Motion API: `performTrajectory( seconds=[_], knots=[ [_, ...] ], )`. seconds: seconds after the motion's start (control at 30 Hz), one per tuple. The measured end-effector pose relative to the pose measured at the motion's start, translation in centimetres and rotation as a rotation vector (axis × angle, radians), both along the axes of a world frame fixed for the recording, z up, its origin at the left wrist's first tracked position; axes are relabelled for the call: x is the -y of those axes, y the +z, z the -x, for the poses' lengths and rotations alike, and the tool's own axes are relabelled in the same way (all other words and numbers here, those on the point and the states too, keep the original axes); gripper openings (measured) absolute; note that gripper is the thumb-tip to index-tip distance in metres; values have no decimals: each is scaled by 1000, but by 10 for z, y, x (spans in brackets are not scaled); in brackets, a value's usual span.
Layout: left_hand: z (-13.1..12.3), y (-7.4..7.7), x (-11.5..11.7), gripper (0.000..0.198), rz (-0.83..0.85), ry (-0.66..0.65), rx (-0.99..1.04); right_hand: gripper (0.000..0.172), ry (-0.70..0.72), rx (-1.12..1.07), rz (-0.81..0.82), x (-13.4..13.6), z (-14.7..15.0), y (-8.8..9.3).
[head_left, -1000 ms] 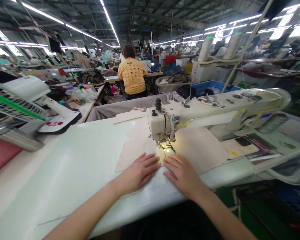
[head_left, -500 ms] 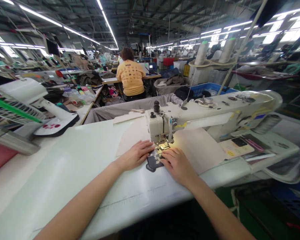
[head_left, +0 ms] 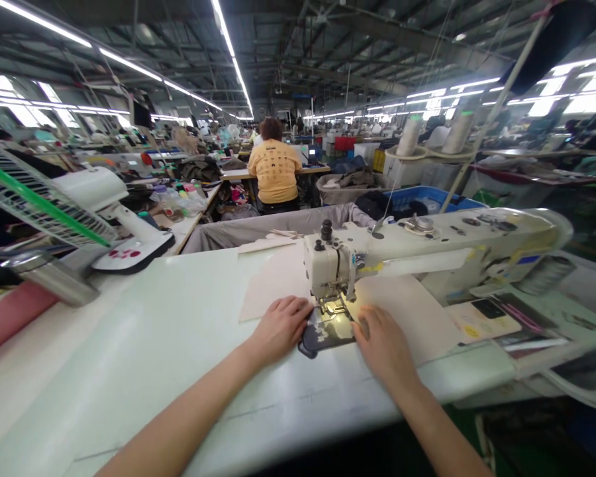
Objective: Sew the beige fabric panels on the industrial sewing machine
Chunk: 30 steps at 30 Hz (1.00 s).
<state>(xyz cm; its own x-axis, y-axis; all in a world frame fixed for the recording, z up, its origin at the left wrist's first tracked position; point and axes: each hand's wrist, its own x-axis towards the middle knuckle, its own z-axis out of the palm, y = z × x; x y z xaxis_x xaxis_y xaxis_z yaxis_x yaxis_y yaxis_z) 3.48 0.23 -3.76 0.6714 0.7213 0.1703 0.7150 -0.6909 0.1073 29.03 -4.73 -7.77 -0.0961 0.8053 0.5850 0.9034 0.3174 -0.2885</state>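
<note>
A sewing machine (head_left: 330,265) stands on the table, its lamp lighting the presser foot (head_left: 335,307) and the dark metal plate (head_left: 328,331) below. Left of the plate, my left hand (head_left: 281,328) lies flat with its fingertips at the edge of a pale fabric piece (head_left: 265,285). My right hand (head_left: 383,341) rests on the plate's right side, fingers and thumb apart, over another pale fabric panel (head_left: 407,305). The fingertips of both hands are close to the presser foot, one hand on each side. Whether fabric lies under the foot is hard to make out.
To the left are a white fan (head_left: 94,192) and a steel flask (head_left: 54,278). A phone (head_left: 487,309) and pink scissors-like tool lie right. Thread cones (head_left: 410,136) stand behind the machine. A person (head_left: 275,165) in yellow sits ahead, beyond a grey cloth-lined bin (head_left: 258,227).
My right hand has moved right, off the plate's middle, baring more of the plate. My left hand stays at the plate's left side. The whole view has shifted slightly.
</note>
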Motion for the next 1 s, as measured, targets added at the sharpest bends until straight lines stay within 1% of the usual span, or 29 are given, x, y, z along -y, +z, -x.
performTrajectory(
  seconds=[0.07, 0.13, 0.23, 0.3, 0.37, 0.43, 0.5, 0.53, 0.57, 0.63, 0.7, 0.73, 0.77, 0.83, 0.9, 0.93, 1.0],
  knots=[
    [-4, -2, 5, 40, -24, 29, -16, 13, 11, -22, -1, 0, -2, -1],
    [-6, -2, 3, 40, -44, 38, -41, 17, 20, -42, 7, 0, -3, -2],
    [-5, 0, -12, 37, -58, 84, -76, 27, 31, -71, -8, -1, -5, -3],
    [-3, 1, -23, 37, -71, 145, -76, 32, 48, -80, -22, -2, -8, -2],
    [-3, 3, -27, 42, -98, 219, -57, 37, 51, -65, -35, -2, -12, 2],
    [-6, 3, -20, 39, -117, 269, -41, 40, 22, -24, -50, 1, -16, 9],
    [-12, 2, -1, 25, -113, 263, -35, 42, -4, 27, -42, 9, -15, 17],
    [-16, 2, 11, 20, -105, 228, -32, 43, 8, 52, -16, 15, -12, 21],
    [-20, 2, 24, 21, -107, 173, -15, 42, 42, 70, 32, 23, -7, 25],
    [-26, 2, 48, 36, -121, -59, 86, 39, 179, 85, 184, 41, 9, 32],
    [-29, 2, 67, 56, -46, -310, 156, 26, 350, 36, 376, 60, 28, 38],
    [-29, 1, 73, 60, 15, -395, 179, 21, 434, 0, 453, 68, 36, 42],
    [-27, 1, 77, 58, 72, -447, 193, 21, 509, -30, 525, 74, 41, 45],
    [-16, 0, 82, 44, 132, -478, 199, 23, 597, -77, 596, 82, 41, 50],
    [2, 0, 85, 38, 142, -491, 160, 32, 592, -81, 564, 84, 27, 53],
    [14, 2, 87, 41, 152, -502, 136, 40, 576, -59, 521, 85, 16, 53],
    [39, 7, 90, 52, 198, -517, 101, 64, 585, 50, 443, 88, -8, 49]
  ],
)
